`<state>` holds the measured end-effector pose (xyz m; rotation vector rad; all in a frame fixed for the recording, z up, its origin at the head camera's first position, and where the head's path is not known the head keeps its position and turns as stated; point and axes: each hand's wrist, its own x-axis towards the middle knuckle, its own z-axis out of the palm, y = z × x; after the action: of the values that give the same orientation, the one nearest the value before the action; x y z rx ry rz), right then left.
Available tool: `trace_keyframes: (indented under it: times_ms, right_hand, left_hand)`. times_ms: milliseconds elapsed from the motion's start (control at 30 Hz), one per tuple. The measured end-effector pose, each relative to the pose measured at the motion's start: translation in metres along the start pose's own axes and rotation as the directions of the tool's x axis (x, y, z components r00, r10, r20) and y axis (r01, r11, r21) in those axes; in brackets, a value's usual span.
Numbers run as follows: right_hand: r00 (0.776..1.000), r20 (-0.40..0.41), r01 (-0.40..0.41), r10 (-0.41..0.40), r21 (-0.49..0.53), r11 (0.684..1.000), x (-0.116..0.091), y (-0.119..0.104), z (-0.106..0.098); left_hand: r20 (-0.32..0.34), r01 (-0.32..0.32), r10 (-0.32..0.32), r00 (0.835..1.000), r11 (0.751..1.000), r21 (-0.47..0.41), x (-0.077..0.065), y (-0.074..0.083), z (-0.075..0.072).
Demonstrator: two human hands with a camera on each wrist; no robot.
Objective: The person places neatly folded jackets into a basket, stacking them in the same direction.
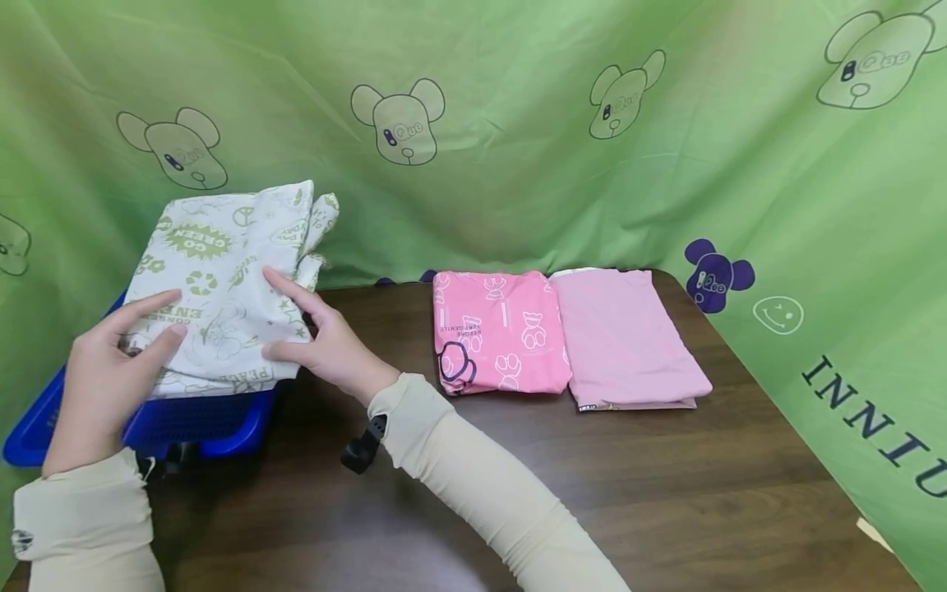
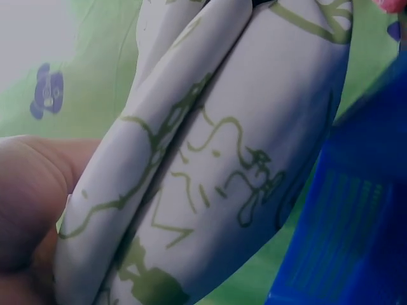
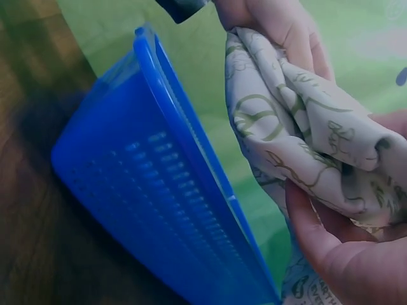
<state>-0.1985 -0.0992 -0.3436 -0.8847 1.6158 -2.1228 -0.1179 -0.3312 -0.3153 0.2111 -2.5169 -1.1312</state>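
Observation:
A folded white garment with green print [image 1: 214, 288] is held up in both hands over a blue basket [image 1: 200, 423]. On its left side, my left hand [image 1: 103, 370] grips the edge, thumb on top. My right hand [image 1: 333, 341] holds the right side between thumb and fingers. Loose bits of fabric stick out past its far right edge. In the left wrist view, the garment's folded layers [image 2: 235, 146] show from the side. The right wrist view has the garment [image 3: 280, 121] held above the basket's rim [image 3: 191, 133], apart from it.
Right of centre on the brown table [image 1: 592, 485] lie a folded pink printed garment [image 1: 510, 329] and a folded plain light-pink one [image 1: 629, 337], side by side. A green curtain [image 1: 503, 148] with bear drawings hangs behind the table and along its right side.

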Motion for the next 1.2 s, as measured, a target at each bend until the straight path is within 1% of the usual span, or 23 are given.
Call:
trace_keyframes:
  times_ms: [133, 333, 500, 667, 733, 833, 933, 1033, 1200]
  right_hand:
    - [1.0, 0.018, -0.021, 0.02, 0.021, 1.0, 0.004, 0.003, 0.008]
    - [0.995, 0.037, -0.095, 0.093, 0.076, 0.993, 0.009, 0.01, 0.018]
    - [0.983, 0.036, -0.182, 0.179, 0.123, 0.975, 0.013, 0.017, 0.027]
    - [0.965, 0.025, -0.261, 0.261, 0.159, 0.952, 0.013, 0.023, 0.033]
    - [0.96, 0.022, -0.28, 0.28, 0.158, 0.947, 0.013, 0.025, 0.034]
    - [0.956, 0.011, -0.293, 0.294, 0.145, 0.945, 0.013, 0.027, 0.034]
    - [0.954, -0.01, -0.296, 0.299, 0.126, 0.947, 0.013, 0.028, 0.035]
    - [0.95, -0.035, -0.305, 0.31, 0.104, 0.947, 0.014, 0.028, 0.037]
    - [0.939, -0.099, -0.327, 0.329, 0.032, 0.944, 0.014, 0.029, 0.041]
  left_hand:
    - [-0.025, 0.007, -0.006, 1.0, 0.999, 0.032, 0.0, -0.01, -0.006]
    - [0.002, 0.036, -0.036, 0.999, 0.997, 0.072, 0.001, -0.027, -0.016]
    - [0.017, 0.069, -0.071, 0.997, 0.991, 0.111, 0.001, -0.041, -0.021]
    - [0.059, 0.086, -0.095, 0.994, 0.986, 0.144, 0.001, -0.049, -0.023]
    - [0.075, 0.098, -0.109, 0.991, 0.985, 0.143, 0.0, -0.051, -0.023]
    - [0.081, 0.115, -0.128, 0.988, 0.982, 0.148, 0.0, -0.052, -0.023]
    - [0.072, 0.13, -0.141, 0.987, 0.981, 0.148, 0.001, -0.052, -0.023]
    - [0.062, 0.16, -0.17, 0.984, 0.977, 0.143, 0.002, -0.052, -0.023]
    - [0.057, 0.203, -0.216, 0.975, 0.963, 0.179, 0.003, -0.053, -0.022]
